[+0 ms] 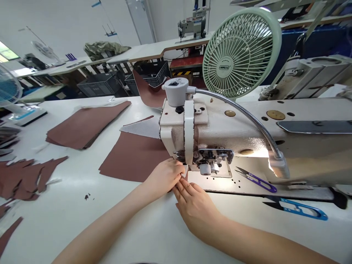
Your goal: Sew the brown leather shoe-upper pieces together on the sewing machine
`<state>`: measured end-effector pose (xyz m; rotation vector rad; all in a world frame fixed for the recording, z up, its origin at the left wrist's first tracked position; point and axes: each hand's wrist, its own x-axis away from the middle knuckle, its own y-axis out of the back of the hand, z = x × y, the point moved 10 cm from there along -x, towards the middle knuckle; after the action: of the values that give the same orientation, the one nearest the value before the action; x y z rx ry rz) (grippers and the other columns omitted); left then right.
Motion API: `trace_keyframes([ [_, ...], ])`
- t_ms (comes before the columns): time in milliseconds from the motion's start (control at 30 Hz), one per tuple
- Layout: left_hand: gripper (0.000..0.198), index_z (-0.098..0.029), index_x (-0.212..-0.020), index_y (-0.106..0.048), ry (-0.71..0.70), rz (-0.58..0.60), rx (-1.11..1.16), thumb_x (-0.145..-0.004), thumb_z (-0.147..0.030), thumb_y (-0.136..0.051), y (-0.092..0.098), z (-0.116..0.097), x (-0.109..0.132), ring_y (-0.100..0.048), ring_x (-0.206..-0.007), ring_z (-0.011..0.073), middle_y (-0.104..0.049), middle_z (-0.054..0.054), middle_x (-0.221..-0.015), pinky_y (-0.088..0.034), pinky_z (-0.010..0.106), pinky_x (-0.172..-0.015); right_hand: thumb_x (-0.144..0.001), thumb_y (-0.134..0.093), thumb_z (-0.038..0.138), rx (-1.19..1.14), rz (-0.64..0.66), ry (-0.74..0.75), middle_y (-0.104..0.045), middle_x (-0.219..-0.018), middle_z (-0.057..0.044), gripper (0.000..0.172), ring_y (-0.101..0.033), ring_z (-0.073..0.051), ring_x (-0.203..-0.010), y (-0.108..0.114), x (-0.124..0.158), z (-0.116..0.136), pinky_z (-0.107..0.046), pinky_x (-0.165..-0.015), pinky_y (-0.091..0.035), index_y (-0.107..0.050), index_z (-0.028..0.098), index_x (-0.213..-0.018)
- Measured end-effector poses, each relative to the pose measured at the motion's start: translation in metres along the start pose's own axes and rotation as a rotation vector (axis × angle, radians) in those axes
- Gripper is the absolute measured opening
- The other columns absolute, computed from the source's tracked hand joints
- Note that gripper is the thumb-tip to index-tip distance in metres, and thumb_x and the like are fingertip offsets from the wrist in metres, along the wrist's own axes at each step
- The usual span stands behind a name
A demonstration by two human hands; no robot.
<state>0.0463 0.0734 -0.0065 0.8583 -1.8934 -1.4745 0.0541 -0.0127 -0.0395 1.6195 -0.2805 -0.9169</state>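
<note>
White tabletop (132, 220) spreads around the sewing machine (220, 124), whose gooseneck lamp (279, 165) bends low over the needle plate (228, 181). My left hand (165, 176) pinches its fingers shut on a pale strip (184, 171) at the edge of the brown piece (132, 157), just beside the presser foot (205, 169). My right hand (196, 205) lies with fingers straight and together, tips pressing beside it, I judge to hold that edge flat.

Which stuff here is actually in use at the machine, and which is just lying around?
In use: left hand, right hand, brown piece at the needle, sewing machine, lamp.
Lying about: purple snips, blue snips, stack of brown pieces, brown scraps, green fan.
</note>
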Motion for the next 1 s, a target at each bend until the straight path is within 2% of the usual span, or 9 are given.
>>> trace_keyframes([
  [200,0.019,-0.017,-0.073,-0.058,0.079,0.016,0.076,-0.082,-0.005,-0.046,-0.007,0.008,-0.002,-0.052,-0.066,0.0126,-0.063,-0.002,-0.076,-0.041,0.024,-0.070,-0.094,-0.036,0.024,-0.010,0.126,-0.013,-0.053,-0.128,-0.021,0.045,-0.046,-0.030,-0.124,-0.003,-0.007,0.006,-0.041,-0.091,-0.045,-0.049,-0.001,-0.129],
  [433,0.021,-0.017,-0.068,-0.060,0.138,0.065,0.056,-0.083,-0.008,-0.047,-0.006,0.009,-0.010,-0.053,-0.066,0.0136,-0.061,-0.001,-0.067,-0.040,0.023,-0.067,-0.093,-0.040,0.031,-0.004,0.196,-0.084,-0.051,-0.131,-0.022,0.050,-0.042,-0.034,-0.127,-0.008,-0.016,0.003,-0.043,-0.091,-0.045,-0.048,-0.002,-0.130],
  [667,0.020,-0.016,-0.067,-0.059,0.058,0.058,-0.124,-0.081,-0.009,-0.047,-0.010,0.003,-0.015,-0.055,-0.071,0.0170,-0.061,0.002,-0.069,-0.037,0.026,-0.062,-0.094,-0.038,0.036,-0.049,0.203,-0.150,-0.050,-0.132,-0.020,0.051,-0.042,-0.032,-0.127,-0.013,-0.017,-0.006,-0.044,-0.097,-0.042,-0.050,0.000,-0.129],
  [833,0.011,-0.016,-0.077,-0.061,0.004,0.016,-0.034,-0.078,-0.007,-0.054,-0.013,0.007,-0.013,-0.057,-0.080,0.0174,-0.064,0.002,-0.080,-0.041,0.025,-0.068,-0.093,-0.039,0.042,-0.101,0.167,-0.210,-0.047,-0.135,-0.018,0.055,-0.042,-0.031,-0.127,-0.009,-0.018,-0.014,-0.045,-0.101,-0.038,-0.050,0.002,-0.129],
  [1000,0.016,-0.019,-0.087,-0.065,-0.061,-0.025,0.005,-0.082,-0.010,-0.054,-0.012,0.012,-0.008,-0.057,-0.084,0.0163,-0.067,0.001,-0.088,-0.041,0.027,-0.071,-0.093,-0.039,0.041,-0.099,0.145,-0.225,-0.047,-0.135,-0.018,0.054,-0.044,-0.031,-0.126,-0.007,-0.020,-0.019,-0.044,-0.100,-0.039,-0.050,0.002,-0.130],
])
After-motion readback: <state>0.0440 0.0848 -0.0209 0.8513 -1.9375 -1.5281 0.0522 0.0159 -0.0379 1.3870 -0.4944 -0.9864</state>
